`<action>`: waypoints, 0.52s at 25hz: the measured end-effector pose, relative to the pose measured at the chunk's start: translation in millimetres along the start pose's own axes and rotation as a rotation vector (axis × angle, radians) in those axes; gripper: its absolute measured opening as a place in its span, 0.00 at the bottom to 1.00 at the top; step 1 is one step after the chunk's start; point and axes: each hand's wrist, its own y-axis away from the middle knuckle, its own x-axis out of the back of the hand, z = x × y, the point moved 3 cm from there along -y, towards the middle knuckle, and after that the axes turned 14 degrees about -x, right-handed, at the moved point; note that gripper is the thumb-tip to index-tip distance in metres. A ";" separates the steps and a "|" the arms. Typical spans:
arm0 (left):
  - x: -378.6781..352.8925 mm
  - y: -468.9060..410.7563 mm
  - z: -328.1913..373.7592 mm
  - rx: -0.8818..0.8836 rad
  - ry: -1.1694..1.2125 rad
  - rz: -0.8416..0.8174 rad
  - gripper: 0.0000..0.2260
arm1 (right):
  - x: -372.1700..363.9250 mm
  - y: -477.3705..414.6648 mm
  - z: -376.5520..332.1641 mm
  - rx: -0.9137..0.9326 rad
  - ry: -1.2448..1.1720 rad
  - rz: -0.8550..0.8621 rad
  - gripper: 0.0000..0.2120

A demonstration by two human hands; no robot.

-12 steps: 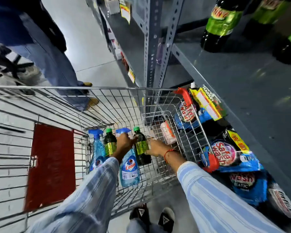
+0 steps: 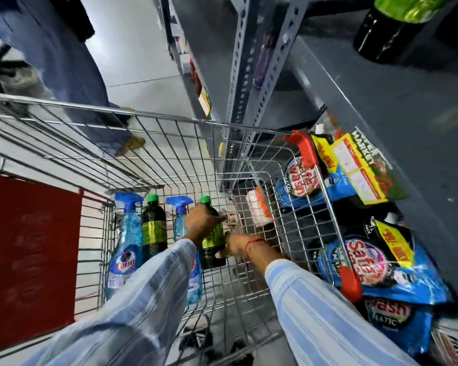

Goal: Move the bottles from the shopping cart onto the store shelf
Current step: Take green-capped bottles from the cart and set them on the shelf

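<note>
Both sleeves reach into the cart [image 2: 169, 120]. The left hand [image 2: 200, 223] wraps a dark bottle [image 2: 212, 247] by the shoulder; the right hand [image 2: 234, 245] cups its base. It could slip or snag the wire on lifting. Beyond stand another bottle [image 2: 154, 228] and two sprays [image 2: 127, 241]. The shelf [image 2: 381, 107] waits farther off.

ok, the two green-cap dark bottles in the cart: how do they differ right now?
The right bottle is gripped by the left hand, with the right hand at its base; the left bottle stands untouched between the spray bottles. Both share green caps, dark contents and yellow-green labels.
</note>
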 end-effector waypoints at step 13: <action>91.3 58.5 40.8 -0.227 0.811 -0.175 0.07 | 20.3 93.3 36.5 0.281 -0.767 -0.360 0.24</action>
